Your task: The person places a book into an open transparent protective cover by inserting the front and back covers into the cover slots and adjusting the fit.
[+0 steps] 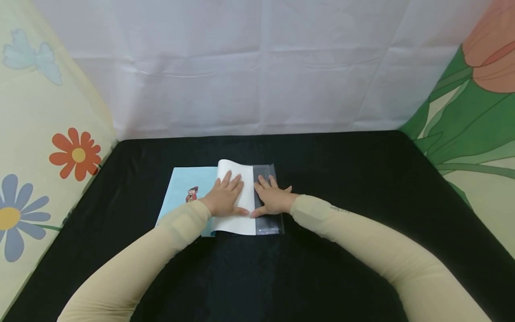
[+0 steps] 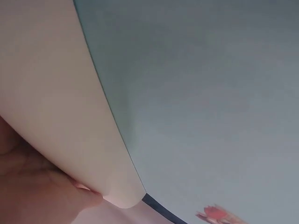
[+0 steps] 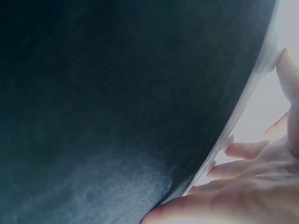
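Observation:
A light blue booklet (image 1: pixel 183 183) with a small cartoon figure lies on the black table, one white leaf (image 1: pixel 237 226) bulging up along its left side. Flat on this leaf, fingers spread, rests my left hand (image 1: pixel 225 197). My right hand (image 1: pixel 274 197) lies spread over a clear plastic book cover (image 1: pixel 268 226), its fingertips at the leaf's right edge. Both thumbs point toward each other near that edge. In the left wrist view the leaf (image 2: pixel 70 93) curves up beside my left hand (image 2: pixel 37 193). The right wrist view has my right hand (image 3: pixel 247 186) at the plastic's bright edge.
A black cloth (image 1: pixel 342 165) covers the table under and around the booklet. Behind it hangs a white curtain (image 1: pixel 241 89). Flower-printed panels (image 1: pixel 28 134) stand along the left and right sides.

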`<control>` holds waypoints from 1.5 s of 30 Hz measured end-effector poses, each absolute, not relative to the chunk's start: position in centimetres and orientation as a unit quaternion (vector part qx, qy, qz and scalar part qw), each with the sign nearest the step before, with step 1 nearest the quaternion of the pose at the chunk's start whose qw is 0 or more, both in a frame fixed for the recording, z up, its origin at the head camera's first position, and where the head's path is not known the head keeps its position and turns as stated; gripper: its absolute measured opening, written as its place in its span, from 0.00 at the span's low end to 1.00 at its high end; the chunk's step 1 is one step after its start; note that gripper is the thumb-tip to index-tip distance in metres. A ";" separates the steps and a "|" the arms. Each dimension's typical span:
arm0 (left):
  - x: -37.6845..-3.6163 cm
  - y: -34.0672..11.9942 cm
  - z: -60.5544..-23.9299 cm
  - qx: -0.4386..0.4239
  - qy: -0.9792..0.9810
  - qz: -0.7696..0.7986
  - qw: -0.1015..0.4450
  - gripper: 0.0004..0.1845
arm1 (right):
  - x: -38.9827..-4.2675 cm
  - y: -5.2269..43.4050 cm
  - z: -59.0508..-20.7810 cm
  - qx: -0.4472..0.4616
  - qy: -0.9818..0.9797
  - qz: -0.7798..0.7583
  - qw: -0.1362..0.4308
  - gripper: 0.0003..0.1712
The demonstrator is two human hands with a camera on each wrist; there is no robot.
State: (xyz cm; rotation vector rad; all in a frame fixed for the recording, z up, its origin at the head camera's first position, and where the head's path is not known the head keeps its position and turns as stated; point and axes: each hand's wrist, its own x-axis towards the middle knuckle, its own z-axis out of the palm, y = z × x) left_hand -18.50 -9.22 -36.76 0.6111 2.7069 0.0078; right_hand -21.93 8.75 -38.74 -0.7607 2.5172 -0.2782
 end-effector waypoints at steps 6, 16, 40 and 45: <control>-18.4 -9.0 -36.7 0.220 0.959 -0.005 0.177 0.48 | -22.0 8.7 -38.8 -0.274 0.922 -0.112 0.250 0.58; -18.4 -9.2 -36.5 0.217 0.959 0.014 0.181 0.48 | -22.1 8.7 -38.5 -0.272 0.920 -0.107 0.260 0.56; -17.1 -10.5 -35.3 0.196 0.955 0.013 0.221 0.52 | -22.3 8.8 -38.4 -0.267 0.916 -0.116 0.276 0.58; -17.1 -10.1 -35.4 0.192 0.955 -0.003 0.225 0.52 | -22.1 8.7 -38.1 -0.269 0.914 -0.123 0.279 0.57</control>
